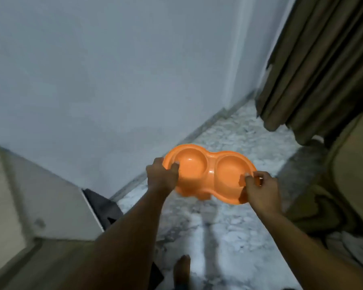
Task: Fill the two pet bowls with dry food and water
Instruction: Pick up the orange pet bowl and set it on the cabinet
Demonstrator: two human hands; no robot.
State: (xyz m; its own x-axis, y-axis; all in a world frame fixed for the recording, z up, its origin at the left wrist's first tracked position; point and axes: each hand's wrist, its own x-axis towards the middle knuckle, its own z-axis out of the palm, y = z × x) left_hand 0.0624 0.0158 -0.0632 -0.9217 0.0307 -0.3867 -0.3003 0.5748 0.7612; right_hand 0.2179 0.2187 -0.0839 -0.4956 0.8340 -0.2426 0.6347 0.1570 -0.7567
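- Head view: an orange double bowl (211, 182) is held up off the floor, at about 5 o'clock from the middle of the picture, and is tilted so that its two round basins face the camera.
- The left basin (192, 167) and the right basin (231, 171) are joined by a narrow waist. Nothing is seen inside either one.
- The bowl's 9 o'clock end is grasped by the left hand (161, 177), whose thumb is hooked over the rim into the left basin. The other fingers are curled round the outer edge.
- The 3 o'clock end is grasped by the right hand (260, 190), with the thumb laid over the rim of the right basin and the other fingers wrapped beneath the edge.
- A speckled grey-white floor (224, 225) is seen under the bowl, and a bare foot (182, 268) is set on it at 6 o'clock.
- A plain pale wall (113, 70) fills the span from 9 to 12 o'clock.
- A brown curtain (314, 65) hangs at 2 o'clock, down to the floor.
- A white cabinet (50, 197) stands at 8 o'clock, with a dark cloth (104, 208) just beside it.
- Beige upholstery (348, 181) is seen at 4 o'clock.
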